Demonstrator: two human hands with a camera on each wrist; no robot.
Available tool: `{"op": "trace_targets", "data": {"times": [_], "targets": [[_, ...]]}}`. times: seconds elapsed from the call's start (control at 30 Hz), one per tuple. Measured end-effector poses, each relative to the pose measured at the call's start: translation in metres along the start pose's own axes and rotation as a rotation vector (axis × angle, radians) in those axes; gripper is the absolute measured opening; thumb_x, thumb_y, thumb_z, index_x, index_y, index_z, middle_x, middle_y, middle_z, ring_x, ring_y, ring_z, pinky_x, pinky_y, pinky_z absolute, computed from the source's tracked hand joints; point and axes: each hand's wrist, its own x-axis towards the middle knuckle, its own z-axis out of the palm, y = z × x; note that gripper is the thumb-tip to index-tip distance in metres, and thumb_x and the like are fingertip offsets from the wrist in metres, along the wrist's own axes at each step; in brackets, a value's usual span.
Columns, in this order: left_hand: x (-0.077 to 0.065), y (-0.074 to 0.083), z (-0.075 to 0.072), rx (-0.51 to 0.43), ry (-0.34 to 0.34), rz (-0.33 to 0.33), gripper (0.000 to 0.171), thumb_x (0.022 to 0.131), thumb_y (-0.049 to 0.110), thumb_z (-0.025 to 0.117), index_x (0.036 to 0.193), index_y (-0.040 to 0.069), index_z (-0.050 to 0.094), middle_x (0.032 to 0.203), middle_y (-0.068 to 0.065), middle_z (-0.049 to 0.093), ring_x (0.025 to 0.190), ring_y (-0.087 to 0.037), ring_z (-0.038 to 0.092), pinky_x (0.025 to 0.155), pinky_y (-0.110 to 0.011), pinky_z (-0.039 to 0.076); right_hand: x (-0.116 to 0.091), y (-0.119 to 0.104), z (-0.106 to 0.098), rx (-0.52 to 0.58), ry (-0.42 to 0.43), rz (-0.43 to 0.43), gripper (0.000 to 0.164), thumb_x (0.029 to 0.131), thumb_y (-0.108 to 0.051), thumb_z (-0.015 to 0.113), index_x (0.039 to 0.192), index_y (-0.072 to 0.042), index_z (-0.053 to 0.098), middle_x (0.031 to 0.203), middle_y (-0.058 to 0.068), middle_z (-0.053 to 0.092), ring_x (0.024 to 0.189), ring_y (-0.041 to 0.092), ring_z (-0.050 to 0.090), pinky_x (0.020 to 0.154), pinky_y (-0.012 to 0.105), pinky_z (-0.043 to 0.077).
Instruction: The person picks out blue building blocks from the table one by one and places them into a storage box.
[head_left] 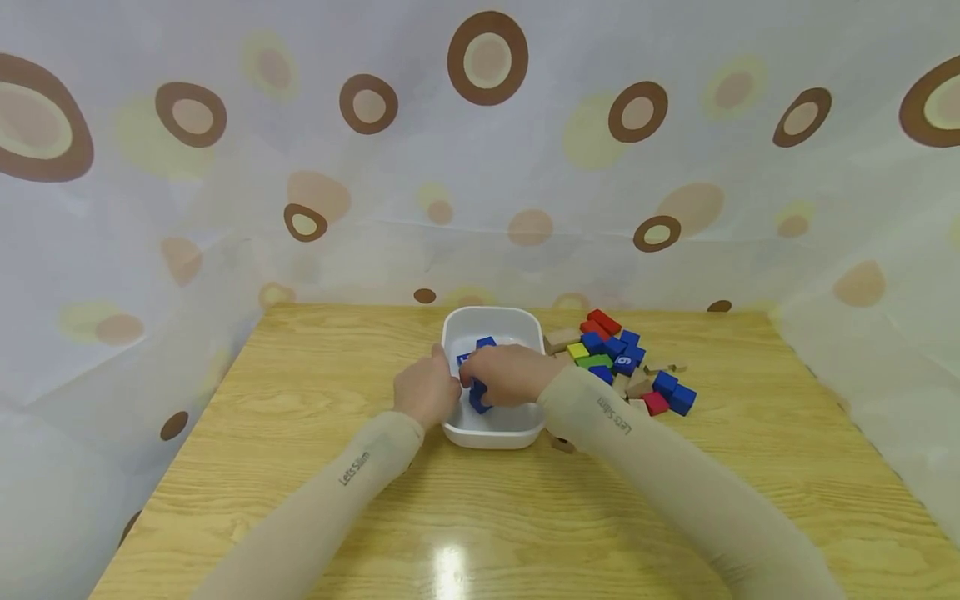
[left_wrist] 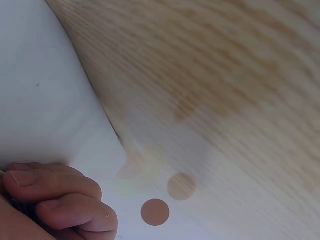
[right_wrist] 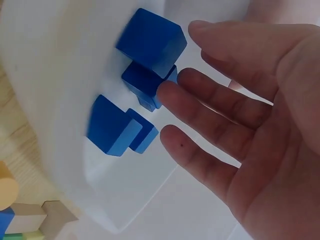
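A white plastic tub (head_left: 495, 439) stands on the table with several blue blocks (head_left: 480, 398) inside. My left hand (head_left: 427, 387) grips the tub at its left rim. In the left wrist view its fingers (left_wrist: 75, 200) are curled, and the contact itself is mostly hidden. My right hand (head_left: 508, 375) reaches into the tub from the right, over the blue blocks. In the right wrist view the hand (right_wrist: 240, 115) has fairly straight, spread fingers close beside a blue block (right_wrist: 150, 42). More blue blocks (right_wrist: 110, 127) rest near the tub's wall.
Right of the tub lies a loose pile of blocks: red (head_left: 603, 322), blue (head_left: 682, 398), green (head_left: 595, 362), yellow (head_left: 577, 350) and plain wood (head_left: 637, 383). One wooden block (head_left: 562, 445) is partly under the right forearm. A patterned curtain (head_left: 480, 167) surrounds the wooden table (head_left: 300, 375).
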Motion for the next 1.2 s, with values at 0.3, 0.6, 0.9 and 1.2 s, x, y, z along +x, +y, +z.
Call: {"op": "trace_targets", "data": {"times": [0.3, 0.6, 0.9, 1.2], "targets": [[0.000, -0.001, 0.001, 0.011, -0.010, -0.017, 0.067, 0.097, 0.025, 0.060, 0.152, -0.004, 0.034, 0.098, -0.015, 0.070, 0.076, -0.022, 0.065, 0.067, -0.038, 0.055, -0.020, 0.007, -0.001, 0.013, 0.082, -0.021, 0.030, 0.093, -0.019, 0.073, 0.123, -0.020, 0.071, 0.118, -0.001, 0.070, 0.105, 0.014, 0.062, 0.100, 0.038, 0.051], [0.000, 0.002, 0.001, -0.027, -0.030, -0.048, 0.068, 0.098, 0.026, 0.058, 0.154, -0.002, 0.031, 0.095, -0.012, 0.068, 0.074, -0.021, 0.064, 0.070, -0.037, 0.055, -0.062, 0.028, 0.005, 0.049, 0.242, 0.003, 0.027, 0.095, -0.027, 0.070, 0.121, -0.021, 0.070, 0.121, 0.000, 0.069, 0.108, 0.017, 0.065, 0.095, 0.039, 0.055], [-0.003, 0.002, 0.000, -0.030, -0.040, -0.067, 0.068, 0.099, 0.026, 0.056, 0.155, -0.002, 0.029, 0.106, -0.015, 0.069, 0.082, -0.024, 0.065, 0.078, -0.040, 0.056, -0.111, 0.052, 0.011, 0.011, 0.391, 0.028, 0.025, 0.093, -0.022, 0.072, 0.117, -0.018, 0.071, 0.119, -0.001, 0.067, 0.101, 0.017, 0.064, 0.085, 0.035, 0.057], [-0.004, 0.002, 0.001, -0.034, -0.035, -0.048, 0.066, 0.100, 0.026, 0.055, 0.154, -0.002, 0.031, 0.102, -0.014, 0.068, 0.080, -0.023, 0.065, 0.077, -0.039, 0.057, -0.151, 0.087, 0.028, -0.039, 0.443, 0.061, 0.018, 0.092, -0.021, 0.073, 0.109, -0.015, 0.073, 0.102, -0.003, 0.067, 0.087, 0.013, 0.063, 0.077, 0.036, 0.058]]}}
